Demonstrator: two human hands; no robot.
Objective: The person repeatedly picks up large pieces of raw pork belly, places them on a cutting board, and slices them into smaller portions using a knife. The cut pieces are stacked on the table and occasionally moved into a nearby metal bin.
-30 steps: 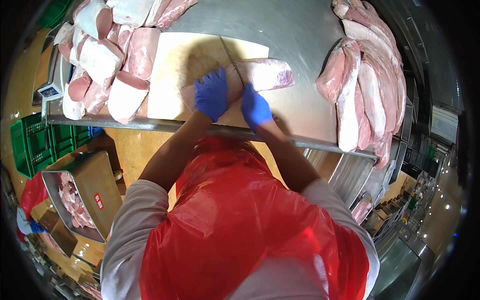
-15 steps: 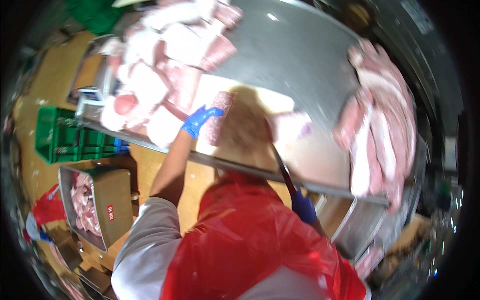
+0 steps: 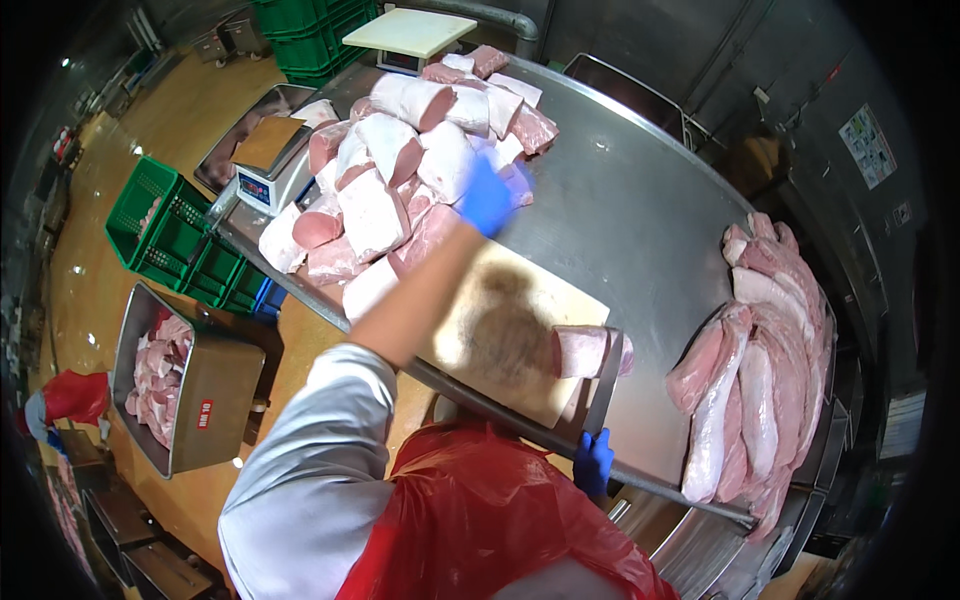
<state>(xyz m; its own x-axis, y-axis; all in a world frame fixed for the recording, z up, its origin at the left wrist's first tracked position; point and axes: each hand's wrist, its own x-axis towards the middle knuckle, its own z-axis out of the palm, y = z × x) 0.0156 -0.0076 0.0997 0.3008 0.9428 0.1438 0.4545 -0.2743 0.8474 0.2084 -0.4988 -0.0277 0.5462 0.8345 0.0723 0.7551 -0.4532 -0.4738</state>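
My left hand (image 3: pixel 487 197), blue-gloved and smeared by motion, reaches to the right edge of a heap of cut pork pieces (image 3: pixel 376 215). A pinkish meat piece (image 3: pixel 516 183) shows right beside it; whether the fingers grip it I cannot tell. My right hand (image 3: pixel 594 461), also in a blue glove, is closed round the handle of a long knife (image 3: pixel 604 385). The blade points away from me, lying across or just over a short pork chunk (image 3: pixel 578 351). That chunk rests at the right end of a pale cutting board (image 3: pixel 470 340).
Long pork loins (image 3: pixel 760 365) lie along the right of the metal table (image 3: pixel 620 170). Left of the table stand a small scale (image 3: pixel 262 190), green crates (image 3: pixel 160 230) and a metal bin (image 3: pixel 225 400) holding meat. Another person (image 3: pixel 75 405) is at the far left.
My left hand has moved from the cutting board up to the heap. The meat slab it touched is off the board's left part. The view has shifted; the knife now overlaps the short chunk.
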